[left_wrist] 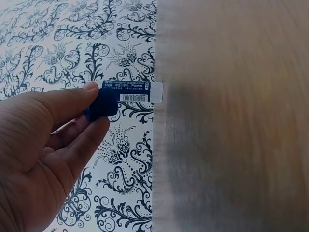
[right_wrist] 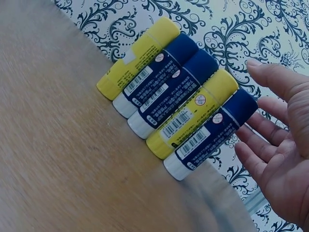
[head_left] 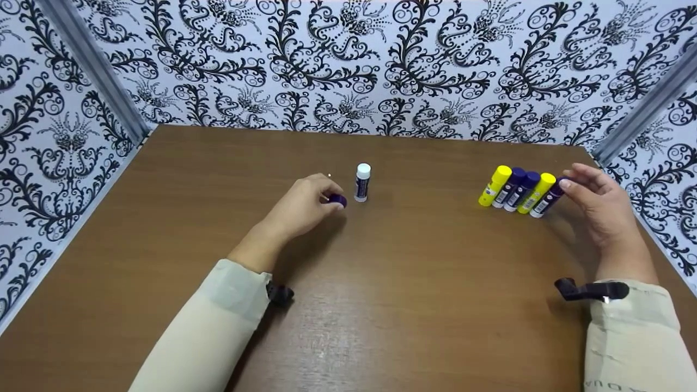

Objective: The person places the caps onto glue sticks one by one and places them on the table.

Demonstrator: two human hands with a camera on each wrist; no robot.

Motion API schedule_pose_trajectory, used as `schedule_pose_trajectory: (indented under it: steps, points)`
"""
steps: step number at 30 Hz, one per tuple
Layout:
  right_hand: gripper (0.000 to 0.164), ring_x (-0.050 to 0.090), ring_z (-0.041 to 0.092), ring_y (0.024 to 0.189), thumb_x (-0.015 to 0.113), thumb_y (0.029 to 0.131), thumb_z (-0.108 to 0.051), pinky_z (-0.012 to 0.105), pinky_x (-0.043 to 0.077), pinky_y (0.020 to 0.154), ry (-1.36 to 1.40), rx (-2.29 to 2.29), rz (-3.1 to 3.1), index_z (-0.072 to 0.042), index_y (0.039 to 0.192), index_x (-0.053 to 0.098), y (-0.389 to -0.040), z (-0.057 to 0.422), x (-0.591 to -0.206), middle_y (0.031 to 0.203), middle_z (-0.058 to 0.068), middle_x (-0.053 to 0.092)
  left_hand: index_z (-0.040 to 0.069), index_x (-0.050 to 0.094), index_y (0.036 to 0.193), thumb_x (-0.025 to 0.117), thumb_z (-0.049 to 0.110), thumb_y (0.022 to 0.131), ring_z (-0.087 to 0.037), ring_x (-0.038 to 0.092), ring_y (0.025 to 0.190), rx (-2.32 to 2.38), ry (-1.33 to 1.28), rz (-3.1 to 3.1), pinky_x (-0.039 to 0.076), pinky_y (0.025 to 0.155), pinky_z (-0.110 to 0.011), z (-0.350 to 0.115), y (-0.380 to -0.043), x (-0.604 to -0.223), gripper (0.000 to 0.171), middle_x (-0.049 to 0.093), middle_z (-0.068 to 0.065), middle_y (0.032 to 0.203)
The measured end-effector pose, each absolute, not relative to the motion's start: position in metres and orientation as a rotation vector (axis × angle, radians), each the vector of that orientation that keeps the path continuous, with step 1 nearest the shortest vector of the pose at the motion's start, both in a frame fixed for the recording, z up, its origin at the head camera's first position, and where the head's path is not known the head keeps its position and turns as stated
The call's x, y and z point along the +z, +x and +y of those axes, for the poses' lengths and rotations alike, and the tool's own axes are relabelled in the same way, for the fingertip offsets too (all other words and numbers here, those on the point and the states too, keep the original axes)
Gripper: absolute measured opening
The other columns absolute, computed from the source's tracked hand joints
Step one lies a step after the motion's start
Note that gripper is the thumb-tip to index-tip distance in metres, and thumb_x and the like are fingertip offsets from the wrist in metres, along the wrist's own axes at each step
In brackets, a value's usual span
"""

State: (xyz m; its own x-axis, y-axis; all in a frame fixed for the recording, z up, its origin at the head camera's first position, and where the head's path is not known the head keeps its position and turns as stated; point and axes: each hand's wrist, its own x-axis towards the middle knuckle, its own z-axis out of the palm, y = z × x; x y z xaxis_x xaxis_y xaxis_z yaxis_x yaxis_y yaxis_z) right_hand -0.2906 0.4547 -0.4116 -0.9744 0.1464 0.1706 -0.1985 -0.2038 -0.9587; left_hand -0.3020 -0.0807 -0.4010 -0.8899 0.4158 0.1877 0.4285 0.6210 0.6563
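My left hand [head_left: 302, 207] pinches a dark blue cap [head_left: 337, 201] between thumb and fingers. Just right of it, an uncapped glue stick [head_left: 361, 183] stands upright, its white top bare and its label dark blue. The left wrist view has the cap [left_wrist: 102, 104] overlapping part of that stick [left_wrist: 133, 92]. On the right, several capped glue sticks stand side by side in a row, among them a yellow one [right_wrist: 140, 58] and a blue one [right_wrist: 212, 133] at the right end. My right hand [head_left: 601, 207] is beside that end stick, fingers loosely spread; whether they touch it I cannot tell.
The brown wooden table [head_left: 414, 294] carries the sticks. Patterned white panels with black scrolls [head_left: 348, 71] rise along its back and both sides. A black strap device [head_left: 591, 290] sits on the right wrist, another [head_left: 280, 294] on the left.
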Motion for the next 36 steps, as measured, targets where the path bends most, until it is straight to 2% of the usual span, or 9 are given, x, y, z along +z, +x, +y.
schedule_pose_trajectory:
  steps: [15, 36]
  points:
    - [0.032, 0.074, 0.012, 0.096, 0.063, 0.094, 0.015, 0.017, 0.059, 0.087, 0.087, 2.309, -1.591, -0.004, 0.119, 0.071, -0.289, 0.445, -0.39, 0.106, 0.006, 0.077, 0.002, 0.075, 0.114, 0.075, 0.009, 0.095, -0.028, 0.068, 0.107, -1.156, -0.72, -2.811, 0.059, 0.1, -0.04, -0.079, -0.301, -0.397, 0.02, 0.069, -0.013, 0.113]
    - [0.033, 0.074, 0.017, 0.101, 0.062, 0.095, 0.016, 0.02, 0.061, 0.087, 0.177, 2.324, -1.538, 0.002, 0.124, 0.067, -0.285, 0.424, -0.373, 0.111, 0.011, 0.076, 0.006, 0.074, 0.112, 0.075, 0.011, 0.095, -0.024, 0.071, 0.108, -1.252, -0.673, -2.817, 0.061, 0.095, -0.032, -0.078, -0.297, -0.394, 0.018, 0.068, -0.007, 0.114]
